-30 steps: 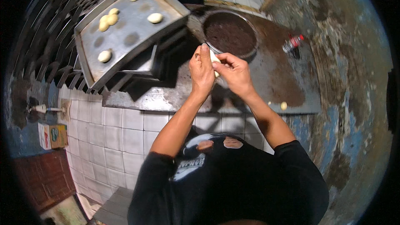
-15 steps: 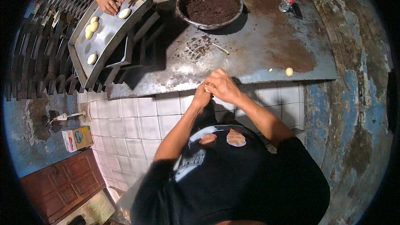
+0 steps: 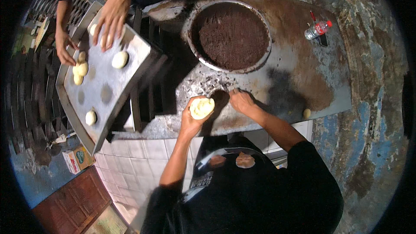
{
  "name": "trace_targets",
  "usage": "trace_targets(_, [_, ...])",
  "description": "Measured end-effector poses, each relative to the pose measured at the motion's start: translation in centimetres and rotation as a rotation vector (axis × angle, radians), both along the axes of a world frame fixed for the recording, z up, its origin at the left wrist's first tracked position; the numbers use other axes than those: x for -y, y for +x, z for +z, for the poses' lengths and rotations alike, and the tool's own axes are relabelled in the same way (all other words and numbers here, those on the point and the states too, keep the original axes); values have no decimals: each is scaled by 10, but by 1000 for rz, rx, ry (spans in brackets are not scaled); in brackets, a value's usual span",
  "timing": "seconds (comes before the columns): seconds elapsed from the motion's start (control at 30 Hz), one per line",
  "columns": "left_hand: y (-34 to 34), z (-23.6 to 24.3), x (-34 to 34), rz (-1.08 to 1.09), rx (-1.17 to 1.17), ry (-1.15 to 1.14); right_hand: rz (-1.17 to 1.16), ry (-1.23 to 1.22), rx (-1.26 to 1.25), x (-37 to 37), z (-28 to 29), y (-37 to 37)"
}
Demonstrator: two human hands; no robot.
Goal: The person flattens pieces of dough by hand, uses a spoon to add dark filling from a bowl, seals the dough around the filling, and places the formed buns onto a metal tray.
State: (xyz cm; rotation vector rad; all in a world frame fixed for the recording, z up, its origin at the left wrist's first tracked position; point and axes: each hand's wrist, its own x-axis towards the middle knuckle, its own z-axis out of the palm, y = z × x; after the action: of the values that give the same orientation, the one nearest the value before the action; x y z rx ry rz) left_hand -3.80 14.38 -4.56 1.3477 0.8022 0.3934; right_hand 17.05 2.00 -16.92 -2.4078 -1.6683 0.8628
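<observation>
My left hand (image 3: 190, 125) cups a pale yellow piece of dough (image 3: 202, 108), opened out like a shallow bowl and facing up. To its right, my right hand (image 3: 243, 103) rests low at the metal table (image 3: 216, 126), fingers curled together; whatever they hold is hidden. Dark crumbs (image 3: 208, 86) lie scattered just beyond both hands. Farther off stands a wide round metal basin (image 3: 269, 45) filled with dark brown crumbly filling (image 3: 229, 34).
At the left, a co-worker's hands (image 3: 110, 24) work over a metal tray (image 3: 96, 99) bearing several dough balls (image 3: 120, 60). Stacked dark trays (image 3: 147, 86) stand beneath it. A red-capped bottle (image 3: 318, 30) lies at the far right; a small dough ball (image 3: 307, 113) sits near the right edge.
My hands have parted; they were together at the table edge. The left now shows the opened dough, and the right has reached to where a small light-handled utensil lay. The co-worker's hands have spread apart.
</observation>
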Motion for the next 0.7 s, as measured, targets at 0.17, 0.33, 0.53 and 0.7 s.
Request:
trace_targets(0.17, [29,-4,-65,-30,-63,257,-199,228,-282,-28,119,39])
trace_targets(0.33, [65,-8,-97,28,-62,160,27,34,90,-102,109,107])
trace_targets(0.53, [70,-34,-125,17,-157,240,26,14,-325,-130,64,139])
trace_targets(0.7, [79,-48,-122,130,-66,187,-194,92,-669,-125,122,133])
